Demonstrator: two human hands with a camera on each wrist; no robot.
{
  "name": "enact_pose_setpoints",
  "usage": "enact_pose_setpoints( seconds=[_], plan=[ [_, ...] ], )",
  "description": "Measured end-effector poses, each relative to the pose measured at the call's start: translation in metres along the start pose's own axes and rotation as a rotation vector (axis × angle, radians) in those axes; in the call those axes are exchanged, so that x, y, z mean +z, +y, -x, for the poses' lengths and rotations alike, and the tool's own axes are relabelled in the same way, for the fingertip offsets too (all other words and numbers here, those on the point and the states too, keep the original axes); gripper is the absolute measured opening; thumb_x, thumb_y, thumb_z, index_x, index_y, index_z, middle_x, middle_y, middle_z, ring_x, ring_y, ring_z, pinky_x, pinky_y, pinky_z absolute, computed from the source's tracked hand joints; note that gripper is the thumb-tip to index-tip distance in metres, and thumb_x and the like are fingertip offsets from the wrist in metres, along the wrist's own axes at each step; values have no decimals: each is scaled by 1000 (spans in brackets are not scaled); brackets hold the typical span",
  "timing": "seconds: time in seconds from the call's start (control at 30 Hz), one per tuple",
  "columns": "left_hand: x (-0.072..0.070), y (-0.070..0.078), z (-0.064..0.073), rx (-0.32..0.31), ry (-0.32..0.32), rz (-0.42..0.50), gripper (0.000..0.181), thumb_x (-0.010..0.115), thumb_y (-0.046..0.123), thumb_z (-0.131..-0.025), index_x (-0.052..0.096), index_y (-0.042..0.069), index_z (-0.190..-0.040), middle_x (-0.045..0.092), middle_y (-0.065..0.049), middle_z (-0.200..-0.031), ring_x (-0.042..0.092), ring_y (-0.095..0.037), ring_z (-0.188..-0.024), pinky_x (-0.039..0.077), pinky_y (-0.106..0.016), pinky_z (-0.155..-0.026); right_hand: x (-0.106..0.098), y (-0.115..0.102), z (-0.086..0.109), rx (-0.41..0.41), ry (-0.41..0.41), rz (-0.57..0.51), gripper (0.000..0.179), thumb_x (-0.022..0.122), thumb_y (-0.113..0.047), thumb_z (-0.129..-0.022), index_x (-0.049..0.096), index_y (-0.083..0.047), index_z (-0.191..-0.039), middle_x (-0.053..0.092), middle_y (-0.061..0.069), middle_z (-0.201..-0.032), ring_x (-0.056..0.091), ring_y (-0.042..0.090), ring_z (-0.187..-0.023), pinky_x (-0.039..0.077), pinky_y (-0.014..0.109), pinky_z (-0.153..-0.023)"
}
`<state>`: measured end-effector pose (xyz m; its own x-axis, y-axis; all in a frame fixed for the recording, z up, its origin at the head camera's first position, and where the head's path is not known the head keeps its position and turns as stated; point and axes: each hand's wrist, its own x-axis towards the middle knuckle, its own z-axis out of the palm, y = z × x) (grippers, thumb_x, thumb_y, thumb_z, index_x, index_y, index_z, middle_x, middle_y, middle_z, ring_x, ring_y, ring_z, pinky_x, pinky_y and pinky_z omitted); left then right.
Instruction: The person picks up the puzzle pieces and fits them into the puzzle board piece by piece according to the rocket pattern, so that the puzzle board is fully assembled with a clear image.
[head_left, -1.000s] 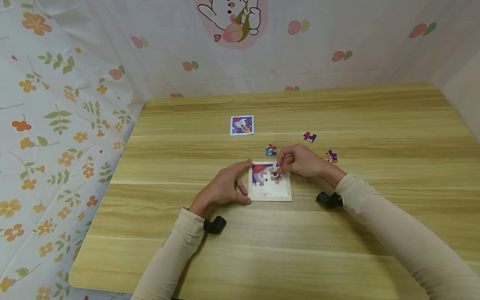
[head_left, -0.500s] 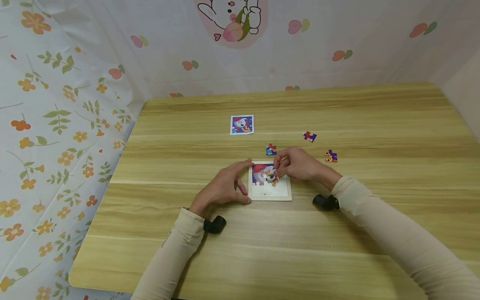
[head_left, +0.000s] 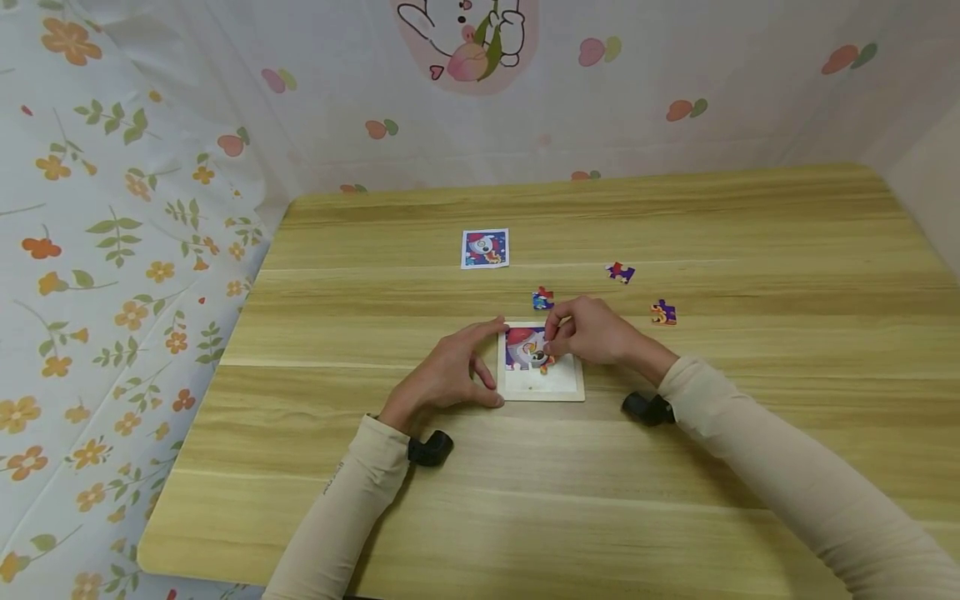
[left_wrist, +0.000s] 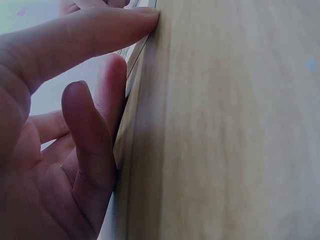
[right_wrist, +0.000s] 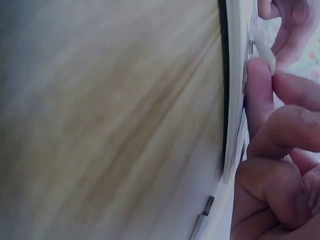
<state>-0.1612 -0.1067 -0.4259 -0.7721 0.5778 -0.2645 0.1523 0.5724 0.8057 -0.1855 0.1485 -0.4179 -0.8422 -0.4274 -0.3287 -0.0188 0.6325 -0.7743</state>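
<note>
A shallow square puzzle tray [head_left: 555,384] lies on the table, with a red-and-grey cartoon section [head_left: 517,346] fitted at its upper left. My left hand [head_left: 448,367] braces the tray's left side, thumb at the near corner and forefinger at the far one; its straight thumb also shows in the left wrist view. Between thumb and forefinger, my right hand [head_left: 596,332] pinches a jigsaw piece [head_left: 539,358] bearing an eye and some orange. That piece sits low over the tray, against the fitted section, and looks tilted in the right wrist view. The fingers partly cover it.
Three loose jigsaw pieces lie beyond and right of the tray: a blue-and-red one [head_left: 543,298], a red-and-purple one [head_left: 621,272] and a purple-and-orange one [head_left: 663,312]. A small picture card [head_left: 485,248] lies farther back on the wooden table [head_left: 360,292].
My right hand has shifted slightly left with the jigsaw piece, bringing it against the fitted section. The left hand stays at the tray's left side.
</note>
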Motion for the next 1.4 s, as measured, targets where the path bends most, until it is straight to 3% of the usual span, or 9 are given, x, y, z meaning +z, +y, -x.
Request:
enact_pose_setpoints(
  seconds=[0.23, 0.7, 0.87, 1.1, 1.4],
  plan=[
    [1, -1, 0, 39, 12, -39, 101, 90, 8, -71, 35, 15, -156, 33, 1, -164, 70, -4, -72, 30, -46, -120, 5, -5, 4, -62, 78, 113, 9, 75, -10, -87, 67, -6, -87, 68, 4, -71, 56, 11, -65, 41, 24, -59],
    [1, -1, -1, 31, 12, -28, 99, 89, 9, -72, 35, 15, -156, 38, -3, -161, 70, -4, -73, 27, -48, -122, 9, -16, 7, -31, 92, 169, 12, 75, -13, -85, 66, -8, -82, 64, 1, -64, 51, 11, -57, 33, 22, -52],
    [1, -1, -1, 16, 7, -25, 100, 89, 9, -73, 35, 16, -156, 38, -2, -160, 70, -5, -74, 34, -47, -118, 9, -17, 5, -29, 95, 198, 12, 76, -14, -85, 66, -8, -81, 64, 1, -65, 51, 11, -56, 34, 23, -52],
    [1, -1, -1, 15, 7, -24, 101, 89, 8, -73, 33, 17, -157, 36, -1, -162, 69, -5, -74, 33, -46, -119, 9, -18, 0, -16, 102, 254, 12, 76, -14, -83, 67, -9, -77, 61, 0, -63, 51, 11, -56, 37, 25, -53],
    [1, 0, 0, 22, 13, -20, 100, 89, 7, -72, 35, 15, -156, 34, 0, -164, 69, -5, -73, 31, -47, -120, 8, -22, -4, -19, 118, 332, 17, 78, -16, -80, 66, -12, -70, 59, 1, -66, 51, 17, -66, 34, 26, -58]
  ],
)
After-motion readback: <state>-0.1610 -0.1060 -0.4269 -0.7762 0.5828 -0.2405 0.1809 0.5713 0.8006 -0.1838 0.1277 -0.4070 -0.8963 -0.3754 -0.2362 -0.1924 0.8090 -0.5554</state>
